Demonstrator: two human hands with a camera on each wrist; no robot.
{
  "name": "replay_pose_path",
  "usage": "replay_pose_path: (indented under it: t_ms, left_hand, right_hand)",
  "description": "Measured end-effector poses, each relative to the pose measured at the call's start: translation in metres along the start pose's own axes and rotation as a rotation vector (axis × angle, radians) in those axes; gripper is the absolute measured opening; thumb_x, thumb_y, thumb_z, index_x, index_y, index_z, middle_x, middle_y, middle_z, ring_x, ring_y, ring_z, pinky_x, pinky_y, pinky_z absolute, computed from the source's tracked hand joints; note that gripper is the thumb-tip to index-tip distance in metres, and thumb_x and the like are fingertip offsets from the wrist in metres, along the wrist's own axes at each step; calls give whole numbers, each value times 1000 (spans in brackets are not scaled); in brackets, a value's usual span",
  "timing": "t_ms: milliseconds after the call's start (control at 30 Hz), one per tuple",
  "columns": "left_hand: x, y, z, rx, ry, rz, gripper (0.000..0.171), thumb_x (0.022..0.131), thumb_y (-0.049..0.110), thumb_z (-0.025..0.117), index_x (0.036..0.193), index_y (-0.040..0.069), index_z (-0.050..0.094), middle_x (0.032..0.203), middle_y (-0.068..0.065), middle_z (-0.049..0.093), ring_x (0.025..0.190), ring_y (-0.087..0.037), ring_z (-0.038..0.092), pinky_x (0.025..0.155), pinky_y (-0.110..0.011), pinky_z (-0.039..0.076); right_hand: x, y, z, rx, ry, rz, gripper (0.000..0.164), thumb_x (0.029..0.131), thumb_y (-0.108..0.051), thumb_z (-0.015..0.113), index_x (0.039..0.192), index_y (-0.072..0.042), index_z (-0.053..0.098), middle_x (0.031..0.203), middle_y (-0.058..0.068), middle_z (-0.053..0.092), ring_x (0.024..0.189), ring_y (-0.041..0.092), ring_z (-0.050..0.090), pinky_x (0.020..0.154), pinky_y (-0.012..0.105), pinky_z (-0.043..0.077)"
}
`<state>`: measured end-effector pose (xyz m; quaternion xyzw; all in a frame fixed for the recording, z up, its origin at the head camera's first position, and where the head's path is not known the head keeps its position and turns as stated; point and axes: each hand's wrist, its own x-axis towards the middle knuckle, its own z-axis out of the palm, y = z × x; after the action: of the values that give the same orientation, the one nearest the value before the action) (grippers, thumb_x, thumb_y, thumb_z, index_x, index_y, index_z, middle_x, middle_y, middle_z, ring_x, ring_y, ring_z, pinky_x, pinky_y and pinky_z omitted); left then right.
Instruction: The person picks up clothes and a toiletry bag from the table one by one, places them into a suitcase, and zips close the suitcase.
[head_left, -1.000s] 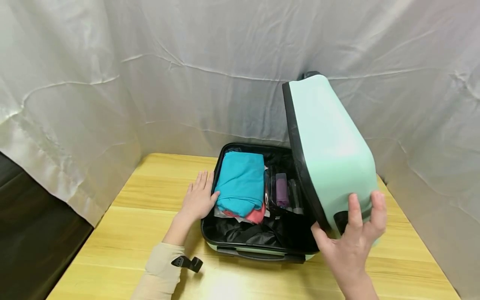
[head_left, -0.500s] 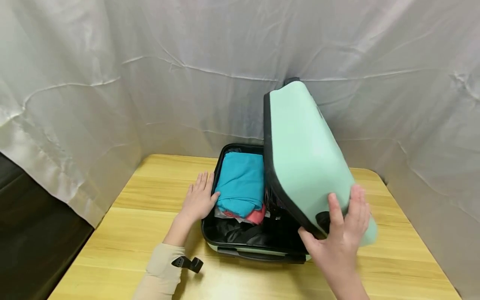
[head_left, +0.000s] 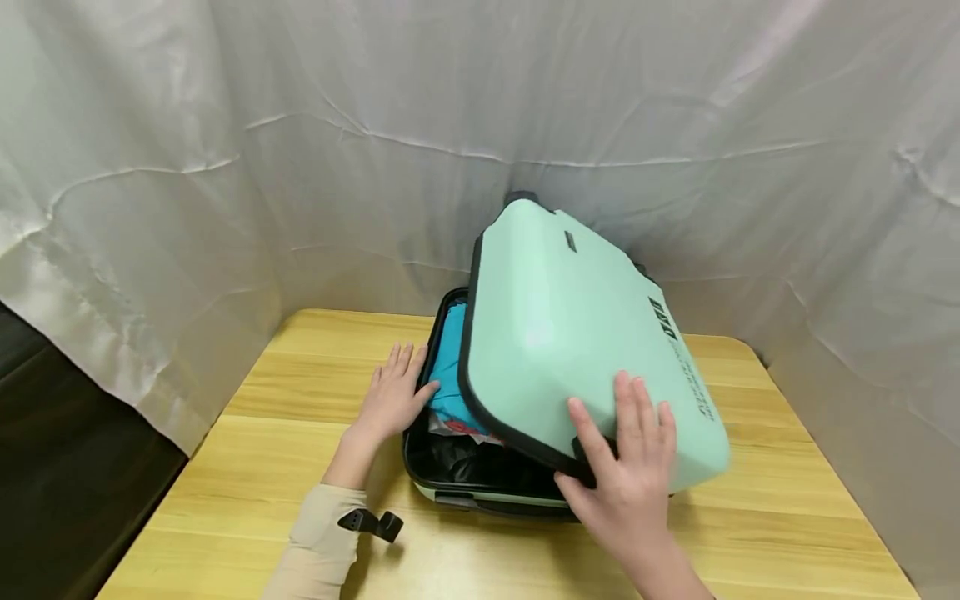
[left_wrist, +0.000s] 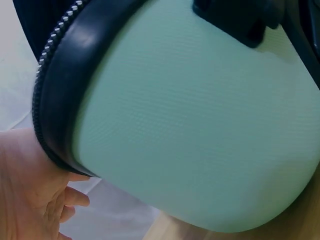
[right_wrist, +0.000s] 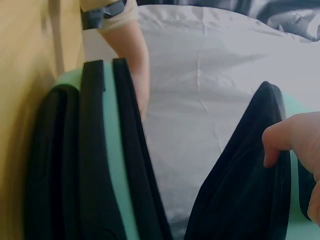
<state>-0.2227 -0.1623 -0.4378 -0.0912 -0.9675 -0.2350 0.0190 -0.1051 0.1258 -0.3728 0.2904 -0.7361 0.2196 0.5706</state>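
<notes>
A mint-green suitcase stands on the table, its lid (head_left: 570,333) tilted partway over the black-lined base (head_left: 487,479). Folded blue fabric (head_left: 450,367) shows at the base's left side, with some pink cloth under it; the lid hides the rest. My left hand (head_left: 393,396) rests against the base's left rim, fingers straight. In the left wrist view that hand (left_wrist: 30,185) is beside the zippered edge (left_wrist: 57,100). My right hand (head_left: 630,475) holds the lid's near edge, fingers spread over the shell. The right wrist view shows its thumb (right_wrist: 277,140) hooked over the lid's rim.
The wooden table (head_left: 285,467) extends around the suitcase. Pale grey curtain (head_left: 375,167) hangs close behind and at both sides. Dark fabric (head_left: 67,467) lies at the lower left. A black wrist camera (head_left: 371,525) sticks out from my left sleeve.
My right hand has swung the lid down and leftward over the base, covering the purple item and most of the blue fabric. My left hand has stayed at the rim.
</notes>
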Motion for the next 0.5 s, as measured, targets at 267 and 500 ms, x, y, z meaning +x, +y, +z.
replay_pose_path:
  t_ms: [267, 500]
  left_hand:
    - [-9, -16, -12, -27, -26, 1, 64, 101, 47, 43, 154, 13, 30, 163, -18, 15, 152, -37, 1, 117, -67, 6]
    - [-12, -13, -24, -69, 38, 45, 60, 102, 46, 42, 151, 10, 37, 161, -18, 21, 152, -38, 5, 117, -67, 6]
  right_hand:
    - [-20, -12, 12, -35, -251, -82, 88, 43, -6, 71, 130, -17, 64, 144, 28, 47, 139, 42, 38, 120, 55, 12]
    - [-23, -20, 21, -78, -283, -107, 97, 38, -1, 76, 132, -22, 63, 143, 24, 51, 133, 41, 45, 115, 58, 19]
